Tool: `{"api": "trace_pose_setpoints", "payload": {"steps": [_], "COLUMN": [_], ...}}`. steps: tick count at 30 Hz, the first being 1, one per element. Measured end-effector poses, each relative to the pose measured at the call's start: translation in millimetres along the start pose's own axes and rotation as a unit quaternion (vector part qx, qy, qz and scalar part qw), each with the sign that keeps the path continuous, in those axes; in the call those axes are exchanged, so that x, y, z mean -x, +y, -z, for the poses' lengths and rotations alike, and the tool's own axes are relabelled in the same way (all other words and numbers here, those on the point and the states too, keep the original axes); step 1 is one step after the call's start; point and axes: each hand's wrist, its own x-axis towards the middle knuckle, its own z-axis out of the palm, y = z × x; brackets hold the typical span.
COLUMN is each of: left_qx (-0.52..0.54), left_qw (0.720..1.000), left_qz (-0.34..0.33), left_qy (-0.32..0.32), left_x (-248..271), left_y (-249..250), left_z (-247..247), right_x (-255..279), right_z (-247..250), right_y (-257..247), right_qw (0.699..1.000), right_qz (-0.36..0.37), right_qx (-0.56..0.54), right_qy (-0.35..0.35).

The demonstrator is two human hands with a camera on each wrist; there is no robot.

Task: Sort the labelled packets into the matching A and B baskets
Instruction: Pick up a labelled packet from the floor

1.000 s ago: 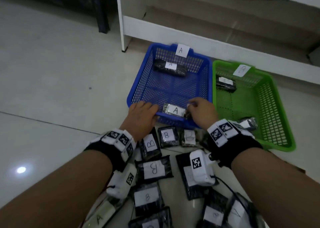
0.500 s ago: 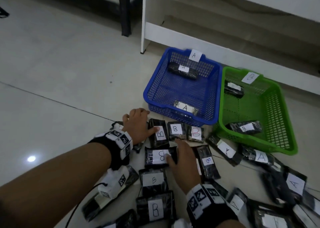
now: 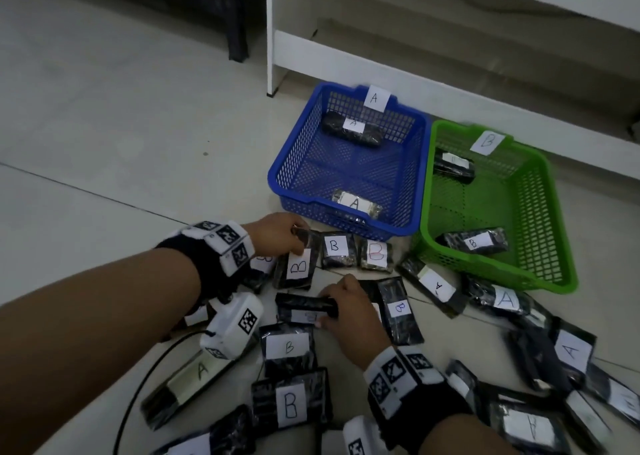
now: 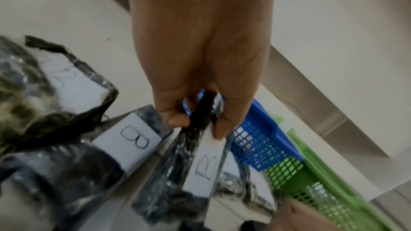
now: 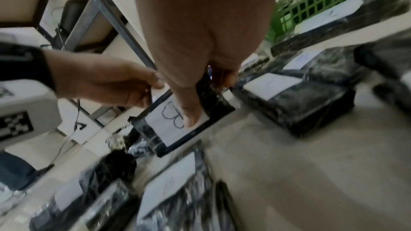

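Several black packets with white A or B labels lie on the floor. My left hand (image 3: 282, 235) pinches the top edge of a B packet (image 3: 298, 267), also seen as the B packet (image 4: 204, 162) in the left wrist view. My right hand (image 3: 341, 307) grips another B packet (image 3: 304, 307) tilted up on its edge; the right wrist view shows this B packet (image 5: 177, 120) between thumb and fingers. The blue basket (image 3: 287, 164) marked A holds two A packets. The green basket (image 3: 550, 212) marked B holds two packets.
A white shelf unit (image 3: 346, 60) stands right behind the baskets, with a dark furniture leg (image 3: 235, 15) to its left. Loose A packets (image 3: 505, 297) lie to the right by the green basket. More packets (image 3: 291, 402) crowd the floor near my wrists. Bare tile (image 3: 104, 125) stretches left.
My right hand left the blue basket, dropped an A packet there, came back to the pile and lifted a B packet on edge. My left hand closed on the neighbouring B packet.
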Motion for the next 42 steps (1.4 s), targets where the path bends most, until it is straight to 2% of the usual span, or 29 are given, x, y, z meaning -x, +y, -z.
{"api": "trace_pose_setpoints", "payload": {"steps": [2, 5, 8, 11, 15, 18, 20, 27, 31, 36, 40, 42], "left_qx": [0.06, 0.136, 0.163, 0.234, 0.278, 0.199, 0.136, 0.073, 0.027, -0.004, -0.003, -0.052], "left_qw": [0.997, 0.981, 0.971, 0.964, 0.958, 0.968, 0.973, 0.961, 0.969, 0.974, 0.982, 0.986], "left_qz": [-0.002, 0.0, -0.038, -0.065, -0.068, -0.094, -0.108, -0.07, -0.053, -0.042, -0.064, -0.06], "left_qy": [-0.042, -0.14, -0.169, -0.104, 0.017, 0.117, 0.149, 0.257, 0.239, 0.223, 0.175, 0.148], "left_x": [11.9, 31.9, 41.0, 35.5, 4.0, -27.2, -45.2, -95.6, -124.1, -150.6, -165.5, -168.2], "left_y": [8.9, 28.7, 60.2, 106.0, 169.2, 207.9, 229.4, 260.7, 260.9, 259.4, 255.3, 253.9], "left_z": [11.7, 29.5, 42.2, 39.9, 18.2, -6.6, -27.5, -74.5, -82.1, -85.9, -87.0, -88.9], "right_x": [8.3, 23.6, 44.1, 61.6, 71.3, 67.2, 63.2, 35.7, 18.1, -9.5, -41.8, -57.9], "right_z": [26.6, 85.2, 149.8, 206.7, 254.6, 254.9, 246.3, 252.4, 245.7, 247.4, 258.7, 251.9], "right_y": [2.4, 14.2, 38.5, 80.0, 137.3, 176.8, 199.7, 224.2, 236.4, 243.6, 246.3, 244.9], "right_qw": [0.998, 0.997, 0.995, 0.978, 0.928, 0.884, 0.868, 0.9, 0.919, 0.929, 0.916, 0.928], "right_qz": [0.006, 0.027, -0.01, -0.081, -0.15, -0.194, -0.224, -0.201, -0.197, -0.166, -0.172, -0.174], "right_qx": [-0.044, -0.04, -0.098, -0.166, -0.232, -0.238, -0.221, -0.138, -0.105, -0.073, -0.097, -0.07], "right_qy": [-0.032, -0.059, -0.019, 0.098, 0.252, 0.352, 0.384, 0.36, 0.325, 0.321, 0.348, 0.323]}}
